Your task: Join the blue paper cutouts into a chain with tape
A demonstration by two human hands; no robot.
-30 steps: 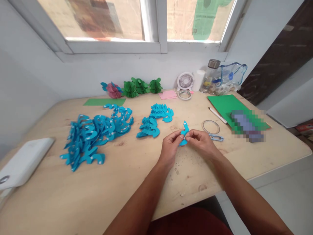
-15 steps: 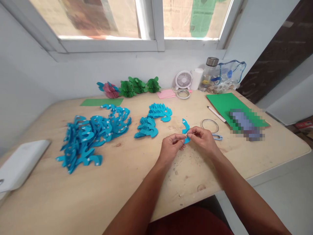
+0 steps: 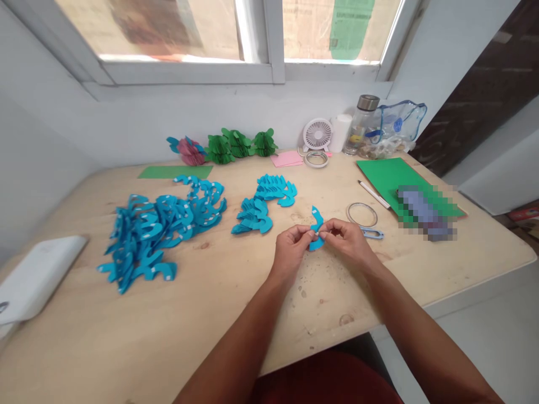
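One curved blue strip [image 3: 317,217], its gripped middle hidden but seemingly half-done, is pinched by left hand [image 3: 291,248] and right hand [image 3: 346,240] over the worktop [image 3: 202,314]; leftward, a white-patched heap [image 3: 164,219] looks finished; beyond, plainer fanned stacks [image 3: 269,189] probably remain.

My strip [image 3: 317,216] is blue with a white patch; the pile [image 3: 166,216] toward the tabletop's [image 3: 202,331] left edge is blue with white squares. Along the far edge I see green ornaments [image 3: 239,143] and a pink-and-blue one [image 3: 190,152]. The blurred thing [image 3: 421,206] near the right edge looks greyish blue.
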